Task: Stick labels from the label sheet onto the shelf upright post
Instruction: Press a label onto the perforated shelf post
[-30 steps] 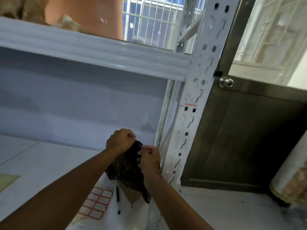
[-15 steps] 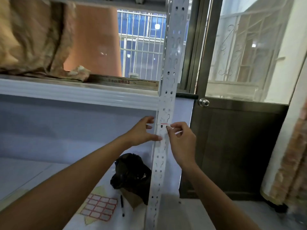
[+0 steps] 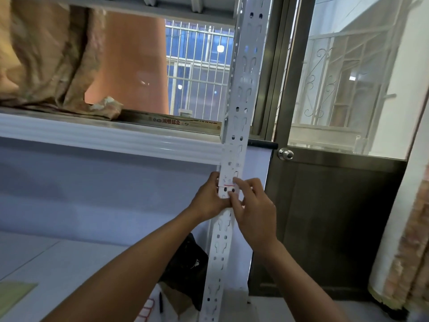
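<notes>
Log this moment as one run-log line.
step: sticking label | left hand: grips post | right hand: fingers press label onto post, below shelf beam | label sheet: lying below, beside pen

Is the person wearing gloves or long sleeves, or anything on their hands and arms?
No gloves. The left hand and the right hand are both bare. The arms are bare too, all the way to the edge of the picture, so no sleeves show. There is no watch or bracelet on either wrist, and I can see no ring on any finger.
</notes>
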